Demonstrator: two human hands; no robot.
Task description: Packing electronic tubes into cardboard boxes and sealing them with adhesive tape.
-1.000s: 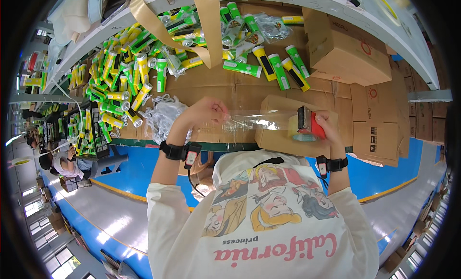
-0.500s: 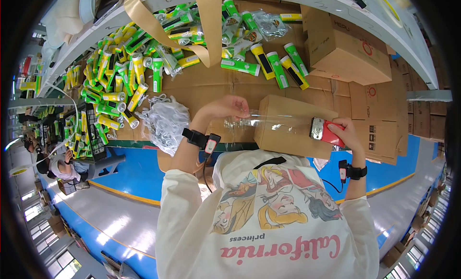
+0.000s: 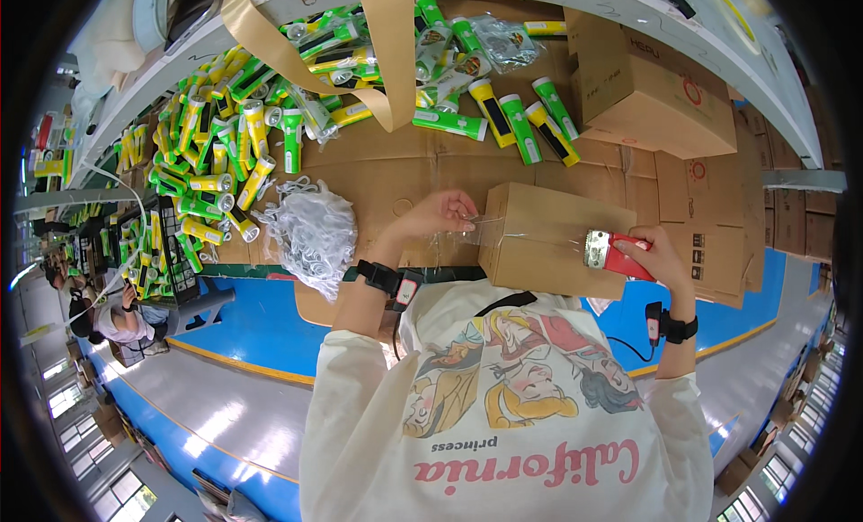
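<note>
A brown cardboard carton point(image 3: 526, 272) lies in front of me at the table's near edge. Clear tape point(image 3: 542, 238) runs across its upper face, and a short loose end sticks out past the left side. That loose end is pinched between the fingers of my left hand point(image 3: 439, 214), just off the carton's left edge. My right hand point(image 3: 661, 255) grips a red tape dispenser point(image 3: 627, 256) with a metal head. The dispenser's head rests at the right part of the carton, where the tape runs to it.
Several green and yellow flashlights point(image 3: 292, 142) are heaped at the far left and middle. A bundle of white cords point(image 3: 312, 230) lies left of my left hand. Another carton point(image 3: 661, 108) stands far right. A beige ribbon loop point(image 3: 388, 54) hangs over the table. Someone sits at far left.
My left hand has come right and closer to the carton, and the free tape beside it is shorter. The dispenser has shifted slightly right and down with my right hand.
</note>
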